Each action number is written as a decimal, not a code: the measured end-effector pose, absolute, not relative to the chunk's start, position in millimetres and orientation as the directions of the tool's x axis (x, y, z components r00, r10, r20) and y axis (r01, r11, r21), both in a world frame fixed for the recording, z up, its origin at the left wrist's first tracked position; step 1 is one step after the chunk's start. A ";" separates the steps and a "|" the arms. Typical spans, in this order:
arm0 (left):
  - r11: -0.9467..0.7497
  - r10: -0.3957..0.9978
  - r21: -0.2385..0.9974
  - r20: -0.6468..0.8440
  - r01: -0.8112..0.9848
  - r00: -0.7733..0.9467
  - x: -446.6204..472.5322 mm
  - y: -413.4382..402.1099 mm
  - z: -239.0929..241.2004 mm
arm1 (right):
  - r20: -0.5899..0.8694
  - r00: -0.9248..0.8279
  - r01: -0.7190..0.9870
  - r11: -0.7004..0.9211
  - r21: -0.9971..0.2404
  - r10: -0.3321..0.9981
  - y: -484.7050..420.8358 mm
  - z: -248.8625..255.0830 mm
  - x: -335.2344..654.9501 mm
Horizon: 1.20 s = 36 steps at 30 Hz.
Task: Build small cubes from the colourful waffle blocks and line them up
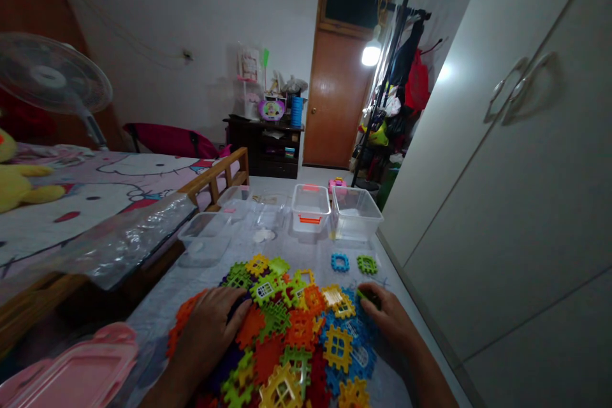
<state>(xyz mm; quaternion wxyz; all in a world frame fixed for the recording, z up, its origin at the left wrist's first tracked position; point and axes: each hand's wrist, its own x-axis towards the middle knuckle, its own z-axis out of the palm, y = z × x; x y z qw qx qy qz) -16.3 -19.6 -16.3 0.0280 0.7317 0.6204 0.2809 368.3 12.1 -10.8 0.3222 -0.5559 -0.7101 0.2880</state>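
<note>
Left hand (208,331) spread on plastic tile heap (287,338), fingers apart; right hand (387,322), fingers together on green tile (368,297).

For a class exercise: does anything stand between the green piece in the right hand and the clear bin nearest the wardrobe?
Yes: between the green piece in the right hand and the clear bin, a green tile lies flat, a blue tile beside it.

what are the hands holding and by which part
The right hand seems to pinch a green interlocking plastic piece by its edge, between thumb and fingers. The left hand rests on the pile of pieces, with no clear hold.
</note>
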 end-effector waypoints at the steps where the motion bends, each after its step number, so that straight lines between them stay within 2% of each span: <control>1: -0.232 0.922 0.387 0.381 0.892 0.075 -16.7 -19.2 -17.2 | 0.138 -0.156 0.583 0.204 -0.786 0.978 14.0 -10.7 368.4; 8: -0.237 0.918 0.377 0.389 0.896 0.079 -18.1 -18.1 -21.6 | 0.203 0.071 0.546 0.132 -0.827 0.977 35.0 -32.3 377.2; 11: -0.235 0.917 0.366 0.391 0.900 0.080 -18.3 -17.7 -22.1 | 0.231 0.106 0.564 0.132 -0.815 0.967 42.8 -41.1 382.4; 15: -0.228 0.914 0.364 0.399 0.903 0.070 -18.8 -16.6 -23.7 | 0.268 0.108 0.619 0.146 -0.771 0.957 45.3 -48.1 388.7; 22: -0.226 0.920 0.371 0.386 0.901 0.072 -17.4 -18.2 -23.3 | 0.213 0.015 0.717 0.138 -0.683 0.977 39.7 -45.5 391.3; 29: -0.212 0.905 0.357 0.424 0.910 0.044 -14.5 -24.5 -24.1 | 0.203 -0.031 0.681 0.169 -0.713 0.979 41.4 -44.2 393.9; 36: -0.211 0.915 0.348 0.399 0.913 0.059 -16.9 -25.6 -27.1 | 0.223 -0.039 0.679 0.189 -0.709 0.974 38.6 -43.7 393.5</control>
